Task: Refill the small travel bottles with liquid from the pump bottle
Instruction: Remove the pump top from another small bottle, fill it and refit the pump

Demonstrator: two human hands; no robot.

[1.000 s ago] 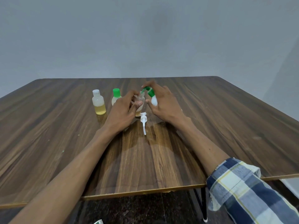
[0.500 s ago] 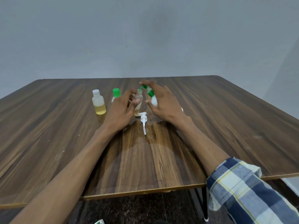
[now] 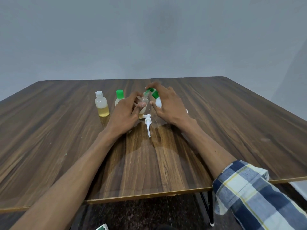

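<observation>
A small clear travel bottle (image 3: pixel 143 105) is being held upright on the wooden table (image 3: pixel 232 123) by the left hand (image 3: pixel 125 113), whose thumb and fingers are being curled around its body; a shallow layer of yellowish liquid is being shown at its bottom, and its neck is standing uncapped. A white bottle with a green flip cap (image 3: pixel 155 98) is being gripped by the right hand (image 3: pixel 167 105), with the thumb pressed against its white body and the fingers wrapped over its top, and it is being tilted so that the green nozzle is being pointed down at the open neck of the clear bottle, just above it. A detached white pump head (image 3: pixel 147 122) is lying on the table just in front of the two hands, its tube pointing toward the near edge. To the left, two more small bottles are standing upright: one with a white cap (image 3: pixel 101 104), partly filled with yellow liquid, and one with a green cap (image 3: pixel 120 97), partly hidden behind the left hand. A plaid sleeve (image 3: pixel 252 193) is being worn rolled up on the right arm.
</observation>
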